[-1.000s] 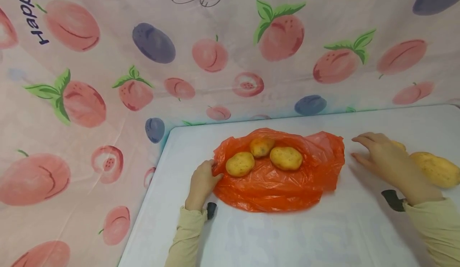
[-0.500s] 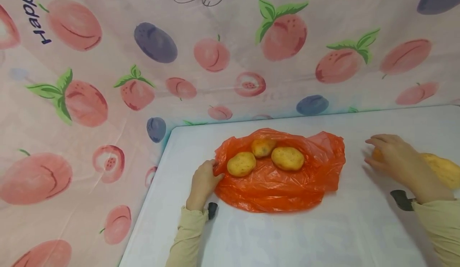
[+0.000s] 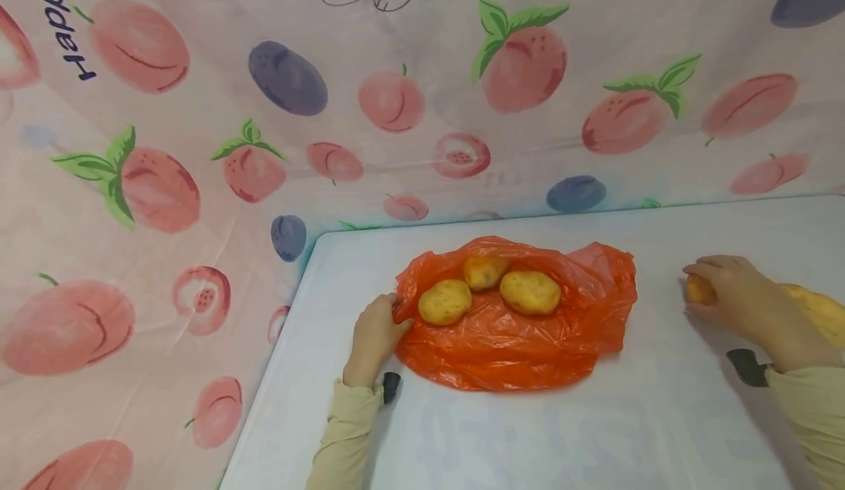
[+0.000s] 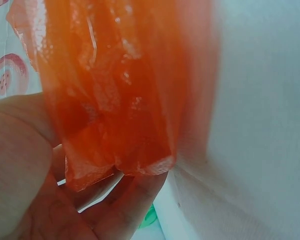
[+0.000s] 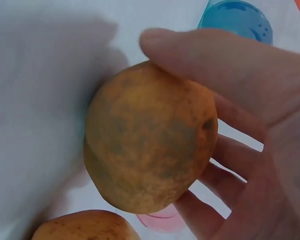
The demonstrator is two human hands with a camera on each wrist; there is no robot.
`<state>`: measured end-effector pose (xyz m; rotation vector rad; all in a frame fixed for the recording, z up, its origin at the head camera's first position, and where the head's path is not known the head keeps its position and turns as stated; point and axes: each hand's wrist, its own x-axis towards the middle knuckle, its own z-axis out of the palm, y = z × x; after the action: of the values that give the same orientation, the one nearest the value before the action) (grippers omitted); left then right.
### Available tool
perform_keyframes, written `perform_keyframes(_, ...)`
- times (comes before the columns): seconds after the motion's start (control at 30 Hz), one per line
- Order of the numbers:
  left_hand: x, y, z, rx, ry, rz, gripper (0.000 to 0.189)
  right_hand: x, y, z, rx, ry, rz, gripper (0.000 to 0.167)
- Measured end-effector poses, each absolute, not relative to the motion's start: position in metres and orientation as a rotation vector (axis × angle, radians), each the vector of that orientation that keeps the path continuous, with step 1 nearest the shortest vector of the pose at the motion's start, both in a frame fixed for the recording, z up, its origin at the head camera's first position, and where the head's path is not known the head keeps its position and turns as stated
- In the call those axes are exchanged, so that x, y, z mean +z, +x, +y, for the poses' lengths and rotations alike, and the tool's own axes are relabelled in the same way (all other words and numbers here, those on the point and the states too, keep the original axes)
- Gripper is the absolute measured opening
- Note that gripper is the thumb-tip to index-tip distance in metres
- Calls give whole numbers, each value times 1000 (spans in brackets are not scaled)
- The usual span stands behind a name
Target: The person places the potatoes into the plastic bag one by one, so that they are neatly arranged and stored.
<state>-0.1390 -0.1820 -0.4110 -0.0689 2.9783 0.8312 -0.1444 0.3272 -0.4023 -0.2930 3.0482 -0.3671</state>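
Observation:
An orange plastic bag (image 3: 502,350) lies spread on the white table, and three potatoes (image 3: 529,292) rest on it. At its left edge my left hand (image 3: 375,336) grips the plastic between thumb and fingers; in the left wrist view the orange film (image 4: 115,100) hangs in folds in front of the fingers. Off to the right, my right hand (image 3: 742,299) holds another potato (image 5: 150,140), with the thumb on one side and the fingers curled round the other. In the head view, much of that potato is hidden by the hand.
A large yellow potato (image 3: 818,310) sits behind the right wrist, partly covered by the forearm. In the right wrist view a potato (image 5: 85,227) shows at the bottom edge. A fruit-printed cloth (image 3: 396,35) hangs behind and left of the table (image 3: 528,439).
My right hand has moved to the right, away from the bag, and its fingers have closed round a potato. The left hand keeps its grip on the bag's edge.

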Motion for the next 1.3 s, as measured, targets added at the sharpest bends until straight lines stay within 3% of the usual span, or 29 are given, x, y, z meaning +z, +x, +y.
perform_keyframes(0.17,-410,-139,-181,828,-70,2976,49,-402,-144,329,-353,-258,3024,66)
perform_keyframes(0.63,-409,-139,-180,819,-76,2977,48,-398,-139,321,-323,-223,3164,56)
perform_keyframes(1.3,-410,-140,-182,820,-74,2976,48,-358,-142,295,-430,-373,3288,66)
